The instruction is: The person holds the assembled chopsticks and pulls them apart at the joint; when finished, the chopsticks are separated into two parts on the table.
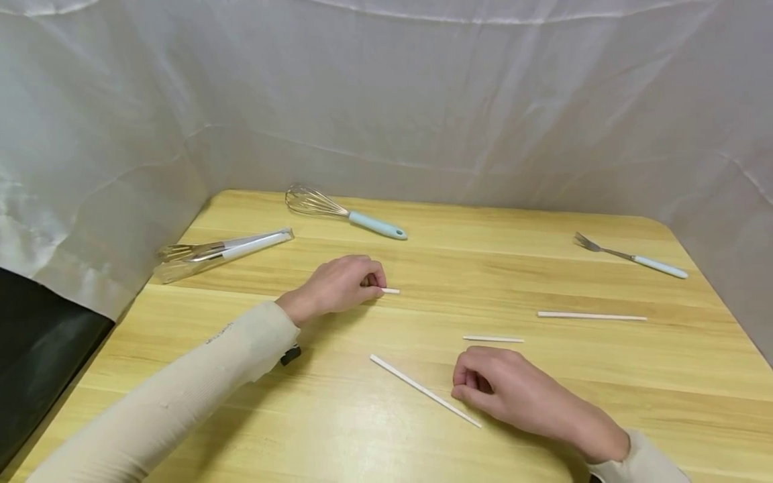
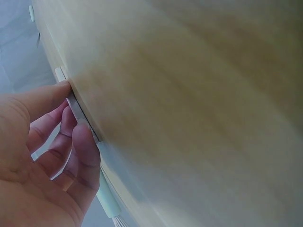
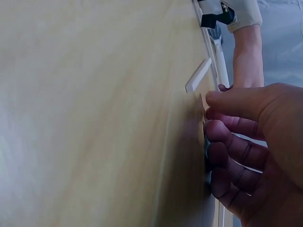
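Observation:
My left hand (image 1: 344, 285) pinches a short white stick (image 1: 391, 291) on the table, left of the middle. In the left wrist view, thumb and fingertips meet along this flat-sided stick (image 2: 59, 74), close against the wood, and the hand covers part of it. My right hand (image 1: 513, 392) stays low over the table at the front right, its fingers loosely curled with nothing in them. A long white chopstick (image 1: 425, 390) lies slantwise to its left, and a shorter white stick (image 1: 493, 339) lies just beyond its knuckles.
Another white chopstick (image 1: 592, 315) lies farther right, with a blue-handled fork (image 1: 658, 266) behind it. A whisk (image 1: 377, 225) lies near the back edge and a pair of tongs (image 1: 256, 246) at the left. Grey cloth (image 1: 435, 100) hangs around the wooden table (image 1: 326, 416).

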`<state>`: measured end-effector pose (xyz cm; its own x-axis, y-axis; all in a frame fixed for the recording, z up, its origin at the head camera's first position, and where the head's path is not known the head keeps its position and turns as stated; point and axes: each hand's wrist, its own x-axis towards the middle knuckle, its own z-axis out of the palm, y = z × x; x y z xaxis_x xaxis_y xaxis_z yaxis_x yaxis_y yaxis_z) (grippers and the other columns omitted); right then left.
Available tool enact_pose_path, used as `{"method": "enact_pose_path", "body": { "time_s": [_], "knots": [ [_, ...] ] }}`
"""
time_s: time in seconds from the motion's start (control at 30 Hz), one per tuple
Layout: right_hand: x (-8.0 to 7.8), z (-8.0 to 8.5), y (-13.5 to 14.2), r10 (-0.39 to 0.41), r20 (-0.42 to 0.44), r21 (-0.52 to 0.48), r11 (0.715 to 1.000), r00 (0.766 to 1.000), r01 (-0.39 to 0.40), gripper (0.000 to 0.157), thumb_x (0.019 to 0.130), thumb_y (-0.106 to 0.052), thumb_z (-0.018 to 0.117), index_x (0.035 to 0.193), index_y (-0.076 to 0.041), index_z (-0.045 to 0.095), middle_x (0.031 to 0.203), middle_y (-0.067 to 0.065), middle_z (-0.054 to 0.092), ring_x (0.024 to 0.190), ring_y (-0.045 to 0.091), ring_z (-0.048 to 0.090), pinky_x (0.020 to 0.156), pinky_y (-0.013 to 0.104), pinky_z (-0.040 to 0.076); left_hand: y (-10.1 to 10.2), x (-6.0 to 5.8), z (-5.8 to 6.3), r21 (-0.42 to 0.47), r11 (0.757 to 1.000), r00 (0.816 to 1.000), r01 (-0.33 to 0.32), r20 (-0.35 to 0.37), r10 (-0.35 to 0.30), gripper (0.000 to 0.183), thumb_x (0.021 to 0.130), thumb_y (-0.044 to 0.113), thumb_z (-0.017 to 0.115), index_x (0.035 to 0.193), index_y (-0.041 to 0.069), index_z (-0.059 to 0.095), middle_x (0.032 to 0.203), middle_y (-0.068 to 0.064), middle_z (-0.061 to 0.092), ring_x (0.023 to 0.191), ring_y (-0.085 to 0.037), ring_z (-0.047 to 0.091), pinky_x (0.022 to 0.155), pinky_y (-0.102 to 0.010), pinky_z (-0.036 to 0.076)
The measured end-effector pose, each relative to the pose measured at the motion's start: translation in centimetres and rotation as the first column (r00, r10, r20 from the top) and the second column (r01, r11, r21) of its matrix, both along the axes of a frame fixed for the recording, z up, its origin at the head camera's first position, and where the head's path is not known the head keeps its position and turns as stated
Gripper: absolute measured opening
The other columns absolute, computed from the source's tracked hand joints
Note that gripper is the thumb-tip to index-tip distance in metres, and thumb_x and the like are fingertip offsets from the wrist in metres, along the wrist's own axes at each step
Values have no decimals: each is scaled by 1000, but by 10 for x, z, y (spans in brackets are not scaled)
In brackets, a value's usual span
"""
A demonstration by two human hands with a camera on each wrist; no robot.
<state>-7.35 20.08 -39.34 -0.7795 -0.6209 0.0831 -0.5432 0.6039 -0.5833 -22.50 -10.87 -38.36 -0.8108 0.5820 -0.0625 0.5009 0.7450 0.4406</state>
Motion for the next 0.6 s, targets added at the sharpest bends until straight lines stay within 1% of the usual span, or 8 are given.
{"method": "enact_pose_path", "body": {
  "time_s": [0.07, 0.17, 0.27, 0.33, 0.5, 0.6],
  "knots": [
    [1, 0, -1, 1, 5, 1, 1000, 1000, -1, 17, 102, -32, 79, 93, -33, 65, 82, -23, 54, 75, -6, 51, 66, 18, 48, 1, 0, 1, -2, 1000, 1000, -2, -1, 2, 5, 104, 27, 77, 107, 23, 76, 105, 6, 72, 94, -12, 65, 83, -36, 54],
    [3, 1, -2, 11, 6, 5, 1000, 1000, -11, 20, 100, -43, 80, 93, -32, 65, 83, -21, 54, 75, -5, 51, 66, 18, 47, 1, 0, 1, -5, 1000, 1000, -3, 0, 3, 5, 104, 26, 77, 107, 23, 76, 106, 6, 72, 95, -13, 65, 83, -36, 55],
    [4, 1, -3, 25, -2, 14, 1000, 1000, -25, 24, 98, -46, 81, 92, -32, 63, 82, -20, 54, 75, -5, 50, 67, 18, 46, 1, 0, 1, -5, 1000, 1000, -3, 2, 3, 5, 104, 26, 77, 107, 22, 76, 106, 7, 72, 96, -12, 65, 85, -36, 55],
    [5, 1, -3, 36, -13, 16, 999, 999, -36, 24, 98, -41, 83, 91, -32, 62, 82, -20, 53, 76, -5, 50, 67, 17, 46, 1, 0, 1, -5, 1000, 1000, -3, 3, 3, 5, 105, 26, 77, 107, 22, 76, 106, 7, 72, 96, -12, 65, 85, -36, 55],
    [5, 0, -4, 51, -29, 10, 999, 998, -51, 24, 98, -22, 83, 91, -32, 62, 82, -22, 53, 76, -6, 51, 67, 17, 48, 1, 0, 2, -7, 1000, 1000, -2, 3, 2, 5, 104, 26, 77, 107, 23, 76, 106, 7, 71, 95, -12, 65, 85, -37, 56],
    [5, 0, -4, 50, -17, 6, 999, 999, -50, 24, 99, -17, 81, 91, -31, 63, 82, -24, 52, 75, -6, 51, 67, 17, 48, 1, 0, 2, -11, 1000, 1000, 1, 4, -1, 5, 104, 27, 77, 107, 23, 75, 106, 6, 71, 95, -12, 65, 84, -36, 56]
  ]
}}
